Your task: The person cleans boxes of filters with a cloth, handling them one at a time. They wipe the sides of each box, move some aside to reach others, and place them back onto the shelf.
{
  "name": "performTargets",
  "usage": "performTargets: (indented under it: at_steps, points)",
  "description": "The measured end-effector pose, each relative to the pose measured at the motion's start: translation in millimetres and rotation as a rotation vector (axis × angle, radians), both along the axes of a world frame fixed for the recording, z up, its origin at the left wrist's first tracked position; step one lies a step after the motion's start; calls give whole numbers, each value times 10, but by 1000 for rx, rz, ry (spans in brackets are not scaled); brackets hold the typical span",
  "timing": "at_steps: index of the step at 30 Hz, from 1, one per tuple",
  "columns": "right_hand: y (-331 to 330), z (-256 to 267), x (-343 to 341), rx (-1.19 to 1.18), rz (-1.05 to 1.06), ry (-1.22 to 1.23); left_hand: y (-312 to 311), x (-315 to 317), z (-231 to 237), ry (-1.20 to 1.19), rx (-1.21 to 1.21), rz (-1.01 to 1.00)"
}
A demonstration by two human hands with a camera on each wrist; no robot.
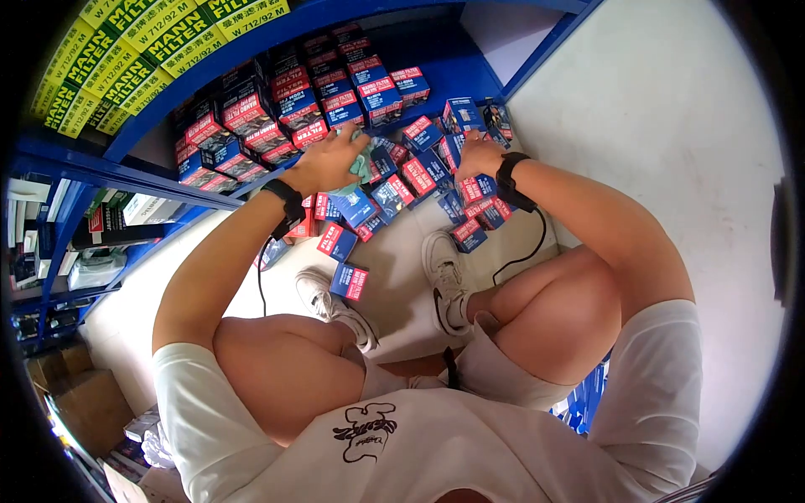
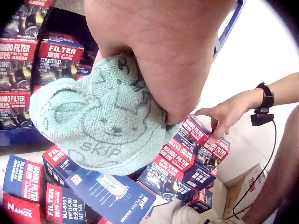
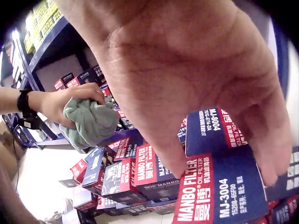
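Note:
A pale green cloth (image 2: 105, 119) with a printed animal face and "SKIP" is bunched in my left hand (image 1: 331, 159), which grips it above the pile of boxes. Beneath the cloth lies a blue box (image 2: 110, 198) with an oil filter picture. My right hand (image 1: 481, 158) is at the right side of the pile, thumb and fingers bent round a red and blue filter box (image 3: 217, 186) marked MJ-3004. Part of the right fingers' contact with that box is hidden. Loose boxes (image 1: 390, 197) lie jumbled on the floor between the hands.
Stacked filter boxes (image 1: 293, 96) fill the low blue shelf (image 1: 457, 63), with yellow-green boxes (image 1: 151, 42) above. Single boxes (image 1: 349, 281) lie near the person's shoes (image 1: 444, 281). A white wall (image 1: 654, 109) stands at the right; cables hang from both wrist cameras.

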State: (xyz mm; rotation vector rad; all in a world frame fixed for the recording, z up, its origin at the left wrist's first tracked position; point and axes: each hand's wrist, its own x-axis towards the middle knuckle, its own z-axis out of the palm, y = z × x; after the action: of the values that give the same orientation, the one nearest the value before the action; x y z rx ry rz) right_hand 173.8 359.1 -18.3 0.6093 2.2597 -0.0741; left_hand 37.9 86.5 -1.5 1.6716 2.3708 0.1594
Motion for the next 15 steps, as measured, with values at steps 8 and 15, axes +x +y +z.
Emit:
performTargets:
  at_steps: [8,15]
  points:
    - [-97,310,66,-58,78,30,-64,3,42,-7,6,5]
    - [-419,673,-21,-167,54,6,-196,-59,50,21,63,-10]
